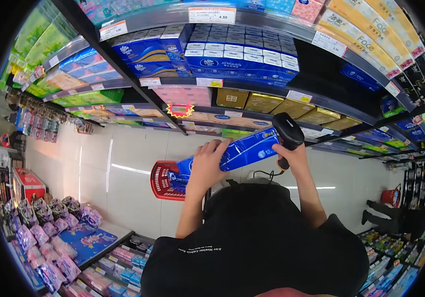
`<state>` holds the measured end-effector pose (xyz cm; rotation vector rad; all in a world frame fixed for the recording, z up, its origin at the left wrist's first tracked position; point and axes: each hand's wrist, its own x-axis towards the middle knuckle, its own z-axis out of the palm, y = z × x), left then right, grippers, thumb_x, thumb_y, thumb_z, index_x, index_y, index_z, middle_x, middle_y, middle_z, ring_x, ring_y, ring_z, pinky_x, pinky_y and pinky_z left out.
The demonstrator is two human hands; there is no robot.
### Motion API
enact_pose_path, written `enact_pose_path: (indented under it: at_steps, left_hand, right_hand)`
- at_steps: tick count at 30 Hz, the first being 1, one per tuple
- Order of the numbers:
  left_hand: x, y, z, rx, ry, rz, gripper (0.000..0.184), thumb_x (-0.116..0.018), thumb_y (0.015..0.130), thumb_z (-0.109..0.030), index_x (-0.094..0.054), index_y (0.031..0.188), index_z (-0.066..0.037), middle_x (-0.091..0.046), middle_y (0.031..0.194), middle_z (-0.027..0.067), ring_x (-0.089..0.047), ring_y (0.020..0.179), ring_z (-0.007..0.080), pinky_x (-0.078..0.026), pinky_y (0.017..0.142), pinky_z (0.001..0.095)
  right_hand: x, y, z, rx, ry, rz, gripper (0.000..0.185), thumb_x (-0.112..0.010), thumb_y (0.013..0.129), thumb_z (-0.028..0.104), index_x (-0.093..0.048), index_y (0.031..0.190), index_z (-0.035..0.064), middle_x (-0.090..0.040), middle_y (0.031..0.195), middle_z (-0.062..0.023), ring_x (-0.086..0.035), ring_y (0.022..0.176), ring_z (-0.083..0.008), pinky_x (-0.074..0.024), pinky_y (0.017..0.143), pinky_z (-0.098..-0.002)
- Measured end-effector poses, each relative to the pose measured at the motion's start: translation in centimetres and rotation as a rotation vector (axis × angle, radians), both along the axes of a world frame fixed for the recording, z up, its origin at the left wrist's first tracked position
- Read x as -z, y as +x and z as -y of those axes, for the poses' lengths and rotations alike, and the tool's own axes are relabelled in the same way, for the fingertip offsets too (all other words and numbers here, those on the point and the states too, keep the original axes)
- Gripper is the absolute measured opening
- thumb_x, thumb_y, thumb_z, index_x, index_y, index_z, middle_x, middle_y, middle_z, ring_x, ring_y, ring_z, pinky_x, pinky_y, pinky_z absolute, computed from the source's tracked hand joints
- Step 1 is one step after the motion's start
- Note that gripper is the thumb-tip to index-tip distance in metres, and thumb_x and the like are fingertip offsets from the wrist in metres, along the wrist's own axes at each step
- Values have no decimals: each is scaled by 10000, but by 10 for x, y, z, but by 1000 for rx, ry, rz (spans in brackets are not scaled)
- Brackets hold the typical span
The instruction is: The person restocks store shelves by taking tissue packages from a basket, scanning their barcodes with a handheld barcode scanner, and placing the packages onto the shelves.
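My left hand (pixel 208 161) is closed over the upper side of a long blue tissue pack (pixel 246 149), held slanted in front of my body. In my right hand (pixel 292 152) is a black handheld barcode scanner (pixel 288 131), with its head pointing up toward the shelf and a coiled cable hanging below. My right thumb rests at the pack's right end; whether those fingers also bear its weight I cannot tell. Below the pack's left end a red shopping basket (pixel 159 190) shows, partly covered by the pack.
Ahead, a shelf holds blue tissue packs (pixel 242 62), gold boxes (pixel 269 105) and price labels (pixel 212 15). Bagged goods (pixel 49 237) are piled at lower left. Tiled floor (pixel 128 148) runs along the aisle. At far right a person in dark clothing (pixel 390 218) is near another red basket (pixel 390 196).
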<state>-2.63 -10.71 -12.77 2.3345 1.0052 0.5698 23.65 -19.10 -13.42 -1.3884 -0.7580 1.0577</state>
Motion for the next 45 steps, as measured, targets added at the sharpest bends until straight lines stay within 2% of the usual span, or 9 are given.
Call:
enact_pose_path:
  at_steps: [4,7,14,17,22,27,34,39,45]
  left_hand:
    - [-3,9,-3,54,105,-68,807,-790,545,-82,-563,1316,-161,-589,1146,98,-542,1119,321,-405,994,485]
    - [-19,16,-9,103,288,-7,822,-831,543,-115,-582,1324,-182,-551,1232,107,-402,1321,345,-291,1112,583]
    - [-9,14,-44,-371,278,430,757,-815,759,-198,-444,1407,-69,-508,1336,139,-425,1312,310,-347,1094,474]
    - [11,24,-48,-218,-744,887,530,-633,936,-73,-398,1407,-9,-538,1279,103,-532,1152,165,-424,1007,324]
    - [10,67,-46,-19,-805,755,716,-775,755,46,-412,1366,-41,-579,1206,93,-563,1103,162,-470,941,310]
    - [-14,151,-36,229,-374,408,787,-854,627,3,-460,1303,-79,-607,1192,92,-606,1093,233,-476,940,347]
    - [-44,287,-28,215,-79,397,565,-845,658,3,-566,1147,-36,-680,1021,132,-678,961,231,-521,844,332]
    - [-39,365,-68,179,-57,465,545,-844,665,30,-582,1139,-30,-688,973,94,-641,886,135,-518,818,283]
    - [6,469,-139,234,-73,364,644,-858,674,-41,-547,1238,-9,-637,1125,130,-621,1016,202,-495,909,315]
  right_hand:
    - [3,-6,11,55,-118,106,571,-768,765,9,-558,1293,65,-604,886,-10,-559,628,-78,-433,520,-240]
    - [-1,-7,21,213,-7,-231,605,-712,819,29,-488,1377,92,-588,873,-6,-529,617,-72,-435,519,-236]
    - [-4,28,50,438,139,-593,165,-669,907,153,-572,1023,86,-562,749,18,-477,566,-70,-399,551,-246]
    - [7,48,54,414,183,-625,138,-666,916,158,-569,995,100,-536,727,35,-478,578,-68,-389,551,-242]
    - [8,103,69,474,264,-439,285,-684,882,86,-546,1129,55,-546,801,9,-507,641,-80,-442,602,-243]
    - [27,183,93,558,425,-511,290,-680,880,58,-536,1131,73,-542,841,1,-530,718,-92,-468,668,-259]
    - [-9,258,77,728,549,-502,441,-656,891,13,-471,1287,78,-531,970,-40,-583,849,-145,-506,799,-315]
    - [10,300,83,585,633,-445,649,-566,875,-51,-341,1478,26,-475,1442,-246,-581,786,-142,-495,789,-285]
    - [48,288,89,444,454,-520,517,-562,854,-29,-445,1357,5,-569,1321,-275,-568,730,-128,-490,736,-276]
